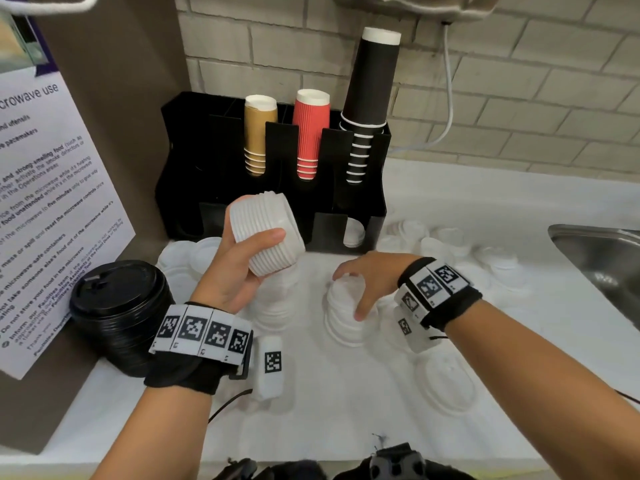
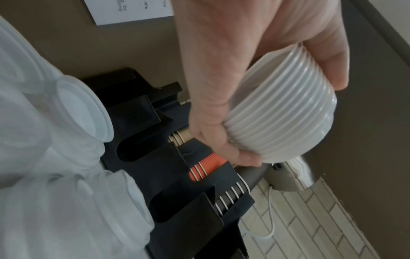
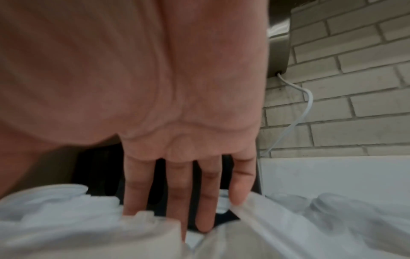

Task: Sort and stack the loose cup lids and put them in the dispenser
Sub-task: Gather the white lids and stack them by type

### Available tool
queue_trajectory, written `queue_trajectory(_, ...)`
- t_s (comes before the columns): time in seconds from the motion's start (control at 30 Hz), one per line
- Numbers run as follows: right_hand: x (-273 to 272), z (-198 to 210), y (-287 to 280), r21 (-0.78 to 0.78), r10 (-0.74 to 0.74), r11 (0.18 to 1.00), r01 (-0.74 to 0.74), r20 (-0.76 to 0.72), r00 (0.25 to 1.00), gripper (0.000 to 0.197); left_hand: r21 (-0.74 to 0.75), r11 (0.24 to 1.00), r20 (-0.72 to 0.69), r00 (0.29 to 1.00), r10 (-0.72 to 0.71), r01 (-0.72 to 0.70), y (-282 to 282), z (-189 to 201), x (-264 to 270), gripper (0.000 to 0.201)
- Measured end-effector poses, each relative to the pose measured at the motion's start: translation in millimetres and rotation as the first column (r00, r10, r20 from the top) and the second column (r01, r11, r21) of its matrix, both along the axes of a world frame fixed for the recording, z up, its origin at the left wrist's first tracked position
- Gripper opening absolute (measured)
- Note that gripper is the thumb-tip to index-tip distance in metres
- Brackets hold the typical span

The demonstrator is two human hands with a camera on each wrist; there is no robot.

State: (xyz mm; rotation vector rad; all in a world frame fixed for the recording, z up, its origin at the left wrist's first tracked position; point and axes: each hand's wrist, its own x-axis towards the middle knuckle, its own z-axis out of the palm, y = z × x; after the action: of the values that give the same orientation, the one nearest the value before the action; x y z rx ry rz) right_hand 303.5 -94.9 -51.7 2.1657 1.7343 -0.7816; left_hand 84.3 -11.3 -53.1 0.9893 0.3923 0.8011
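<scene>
I count three cup stacks in the dispenser (image 1: 194,161): one tan (image 1: 258,133), one red (image 1: 309,133), one black (image 1: 370,98). One black lid stack (image 1: 121,317). Loose white lids (image 1: 498,268): too washed out to count.

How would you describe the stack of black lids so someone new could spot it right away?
Find the black cup dispenser against the brick wall, then look down and left along the white counter. Beside the printed notice stands the stack of black lids, the only dark lids among white ones.

only readable stuff is the notice (image 1: 52,216) taped on the left, with bits like "crowave use", "five minutes" and "microwave-safe containers".
</scene>
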Motion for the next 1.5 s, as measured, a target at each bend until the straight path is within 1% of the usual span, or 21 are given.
queue_trajectory(0.17,0,17,11,0.247,-0.015,0.968,0.034,-0.077,0.997,0.096,0.012,1.000,0.000,1.000,0.003,-0.003,0,-2,-5,0.078)
queue_trajectory(0.2,-2,20,11,0.274,-0.024,0.961,0.047,-0.086,0.996,0.093,0.012,1.000,0.000,1.000,0.008,-0.008,0,-2,-5,0.076)
queue_trajectory(0.27,-5,23,8,0.287,-0.008,0.958,0.022,-0.050,0.999,0.075,0.015,1.000,0.006,1.000,0.027,-0.027,1,-3,-6,0.069)
queue_trajectory(0.33,-10,21,1,0.172,0.026,0.985,-0.026,-0.001,1.000,0.066,0.010,0.999,0.010,0.999,0.043,-0.043,0,-3,-7,0.063)
queue_trajectory(0.43,-17,10,-9,-0.036,0.074,0.997,-0.074,0.010,0.997,0.077,0.023,0.999,-0.005,0.999,0.038,-0.038,-1,-3,-5,0.072)
queue_trajectory(0.5,-20,2,-12,-0.080,0.097,0.992,-0.093,0.051,0.994,0.086,0.026,0.999,-0.017,0.999,0.027,-0.026,-2,-2,-3,0.081)
queue_trajectory(0.6,-21,-1,-14,-0.103,0.124,0.988,-0.114,0.099,0.987,0.082,0.025,0.999,-0.030,0.999,0.023,-0.023,-3,-2,-1,0.085)
queue_trajectory(0.67,-19,4,-14,-0.057,0.106,0.993,-0.103,0.063,0.992,0.076,0.026,0.999,-0.035,0.999,0.024,-0.023,-4,-3,0,0.085)
queue_trajectory(0.77,-22,16,-8,0.115,0.087,0.990,-0.084,-0.020,0.996,0.077,0.018,0.999,-0.037,0.999,0.027,-0.027,-4,-3,0,0.085)
queue_trajectory(0.8,-24,18,-5,0.174,0.085,0.981,-0.081,-0.015,0.996,0.081,0.017,0.999,-0.035,0.999,0.028,-0.027,-4,-3,0,0.085)
queue_trajectory(0.87,-32,19,-2,0.268,0.074,0.959,-0.090,0.070,0.995,0.089,0.015,0.999,-0.032,0.999,0.029,-0.028,-4,-3,0,0.086)
queue_trajectory(0.9,-35,19,-2,0.289,0.074,0.952,-0.103,0.110,0.991,0.088,0.014,0.999,-0.031,0.999,0.030,-0.030,-5,-3,0,0.087)
queue_trajectory(0.93,-38,17,-3,0.279,0.086,0.953,-0.119,0.129,0.988,0.083,0.012,0.999,-0.029,0.999,0.032,-0.032,-5,-3,0,0.088)
queue_trajectory(1.0,-45,10,-9,0.159,0.111,0.978,-0.132,0.134,0.985,0.078,0.004,0.999,-0.024,0.999,0.034,-0.033,-4,-3,-2,0.089)
queue_trajectory(1.07,-51,-1,-17,0.010,0.131,0.991,-0.134,0.149,0.980,0.082,-0.001,1.000,-0.020,0.999,0.029,-0.029,-3,-3,-3,0.087)
queue_trajectory(1.1,-54,-6,-20,-0.030,0.142,0.990,-0.139,0.164,0.976,0.083,-0.001,1.000,-0.020,0.999,0.026,-0.026,-3,-3,-4,0.087)
queue_trajectory(1.2,-56,-14,-24,-0.035,0.151,0.988,-0.147,0.184,0.971,0.077,-0.002,1.000,-0.025,0.999,0.026,-0.026,-2,-4,-4,0.087)
queue_trajectory(1.3,-45,-5,-24,-0.014,0.095,0.995,-0.094,0.050,0.994,0.072,-0.011,1.000,-0.050,0.999,0.023,-0.023,-2,-5,-4,0.094)
queue_trajectory(1.4,-24,14,-26,0.081,-0.035,0.996,0.048,-0.159,0.987,0.065,-0.029,1.000,-0.089,0.996,-0.006,0.003,-4,-7,-1,0.099)
queue_trajectory(1.47,-14,25,-32,0.190,-0.126,0.960,0.207,-0.367,0.922,0.056,-0.029,0.999,-0.103,0.994,-0.028,0.026,-7,-9,3,0.089)
queue_trajectory(1.5,-11,27,-36,0.242,-0.149,0.921,0.304,-0.501,0.853,0.051,-0.027,0.999,-0.110,0.993,-0.042,0.040,-9,-10,6,0.083)
